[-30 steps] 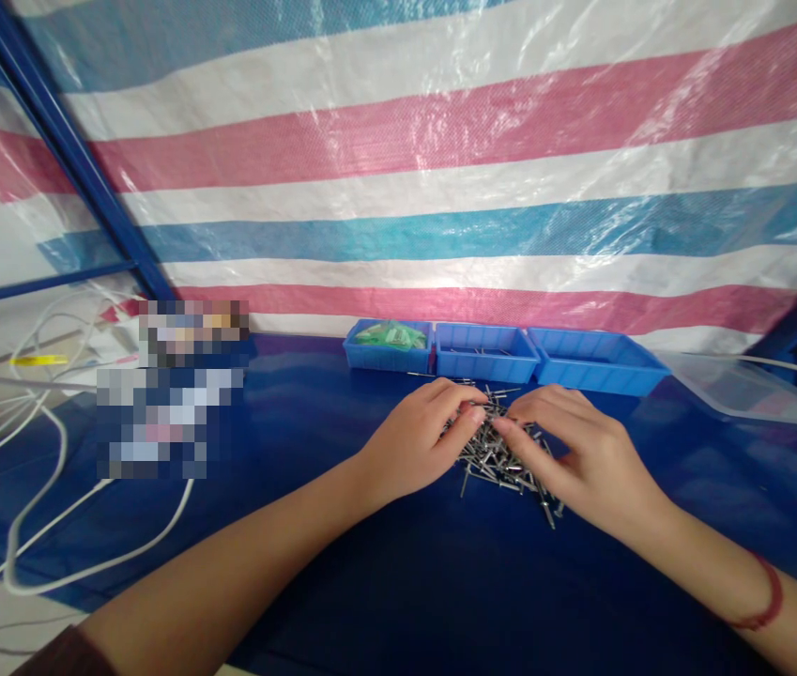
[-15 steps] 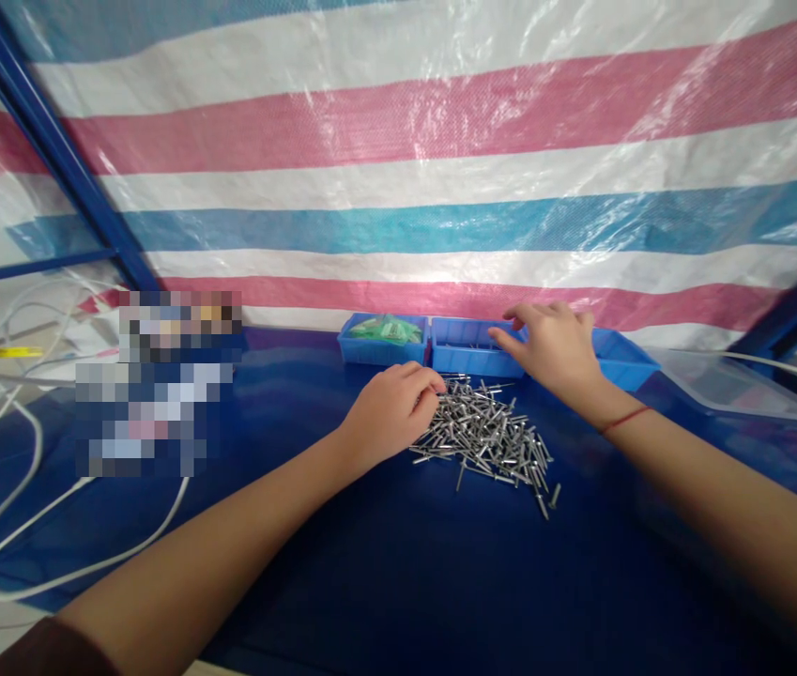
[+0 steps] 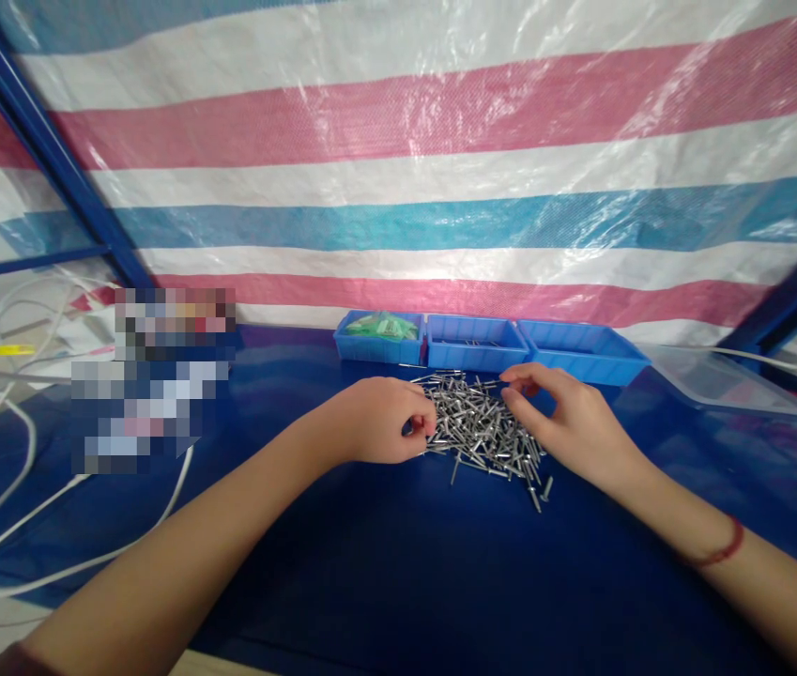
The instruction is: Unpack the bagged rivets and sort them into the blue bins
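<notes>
- At the far left, white cables [image 3: 33,441] loop over the edge of the blue counter [image 3: 398,582], with a yellow strip [image 3: 0,350] among them.
- Next, a slanting blue post [image 3: 78,192] stands before a striped plastic sheet [image 3: 398,117] that spans the background.
- Beside it, a pixelated patch [image 3: 151,413] hides whatever lies there.
- The left bin [image 3: 378,350], blue, holds a green packet [image 3: 384,326].
- In front of it, the left hand [image 3: 388,421] rests at the heap's left edge, fingers curled toward the thumb; whether they pinch anything I cannot tell.
- The middle bin [image 3: 475,356] holds a few thin metal pieces [image 3: 472,342].
- Before it, the heap of metal pins [image 3: 486,427] lies loose on the counter, between the hands.
- The right hand [image 3: 574,422] is at the heap's upper right, thumb and index fingertips close together; whether they meet or grip a pin, I cannot tell.
- Behind it sits the right bin [image 3: 585,364].
- A red wristband [image 3: 728,545] circles the right wrist.
- A clear plastic piece [image 3: 728,380] lies farther right.
</notes>
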A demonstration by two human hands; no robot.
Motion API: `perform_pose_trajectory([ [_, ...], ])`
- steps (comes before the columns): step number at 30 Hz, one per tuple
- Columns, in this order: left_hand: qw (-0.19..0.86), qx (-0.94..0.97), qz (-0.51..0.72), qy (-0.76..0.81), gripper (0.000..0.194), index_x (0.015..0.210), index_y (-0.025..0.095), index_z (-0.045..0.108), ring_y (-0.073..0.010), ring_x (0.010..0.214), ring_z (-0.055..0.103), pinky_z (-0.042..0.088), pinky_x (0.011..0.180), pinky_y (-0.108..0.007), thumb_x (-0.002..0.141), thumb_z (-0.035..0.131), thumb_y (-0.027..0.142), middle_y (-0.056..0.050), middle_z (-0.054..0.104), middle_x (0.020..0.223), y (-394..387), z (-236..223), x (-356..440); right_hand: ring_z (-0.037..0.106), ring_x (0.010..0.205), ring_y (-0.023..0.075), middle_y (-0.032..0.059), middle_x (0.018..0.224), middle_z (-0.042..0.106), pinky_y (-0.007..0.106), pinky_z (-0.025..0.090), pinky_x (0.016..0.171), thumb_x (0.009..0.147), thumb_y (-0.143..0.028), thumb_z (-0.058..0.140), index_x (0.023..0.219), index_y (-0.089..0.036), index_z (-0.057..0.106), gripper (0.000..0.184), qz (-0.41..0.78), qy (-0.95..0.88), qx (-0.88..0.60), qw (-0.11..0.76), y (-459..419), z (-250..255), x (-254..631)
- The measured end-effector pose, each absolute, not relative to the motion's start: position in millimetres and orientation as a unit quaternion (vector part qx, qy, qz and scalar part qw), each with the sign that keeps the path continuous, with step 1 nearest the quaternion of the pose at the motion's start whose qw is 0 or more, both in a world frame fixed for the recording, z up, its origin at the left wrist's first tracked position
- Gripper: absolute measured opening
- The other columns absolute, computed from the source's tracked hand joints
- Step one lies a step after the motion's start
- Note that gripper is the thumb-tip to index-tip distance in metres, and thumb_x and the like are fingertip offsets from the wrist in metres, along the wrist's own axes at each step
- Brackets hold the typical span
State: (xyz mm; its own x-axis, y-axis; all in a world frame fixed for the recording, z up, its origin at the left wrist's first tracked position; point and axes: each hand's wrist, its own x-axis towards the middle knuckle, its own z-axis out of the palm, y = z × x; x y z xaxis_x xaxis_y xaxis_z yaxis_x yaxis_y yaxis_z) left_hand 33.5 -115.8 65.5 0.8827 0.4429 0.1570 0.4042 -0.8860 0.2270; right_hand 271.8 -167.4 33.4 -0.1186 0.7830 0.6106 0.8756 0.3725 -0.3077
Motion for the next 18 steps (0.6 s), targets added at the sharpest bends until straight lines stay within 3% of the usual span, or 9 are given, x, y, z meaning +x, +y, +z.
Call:
perform_pose_trajectory([
  [7,0.063,0.963,0.084,0.249,0.010,0.072,0.019,0.062,-0.0139,0.069,0.060,0.041,0.064,-0.023,0.073,0.053,0.016,0.002,0.066,0.074,-122.9,57.1,39.6,0.066,0.071,0.0183,0.0013,0.078,0.071,0.029,0.049,0.066,0.084,-0.025,0.052,0.080,-0.021,0.064,0.013,-0.029,-0.755,-0.543,0.367,-168.7,27.3,268.0],
  [18,-0.028,0.962,0.035,0.270,0.025,0.073,0.019,0.068,-0.0170,0.072,0.062,0.040,0.059,-0.025,0.086,0.048,0.023,-0.003,0.068,0.079,-130.5,64.0,45.3,0.066,0.072,0.0196,0.0013,0.079,0.071,0.031,0.050,0.066,0.084,-0.027,0.051,0.078,-0.022,0.063,0.015,-0.018,-0.750,-0.549,0.368,-167.8,24.3,268.3],
])
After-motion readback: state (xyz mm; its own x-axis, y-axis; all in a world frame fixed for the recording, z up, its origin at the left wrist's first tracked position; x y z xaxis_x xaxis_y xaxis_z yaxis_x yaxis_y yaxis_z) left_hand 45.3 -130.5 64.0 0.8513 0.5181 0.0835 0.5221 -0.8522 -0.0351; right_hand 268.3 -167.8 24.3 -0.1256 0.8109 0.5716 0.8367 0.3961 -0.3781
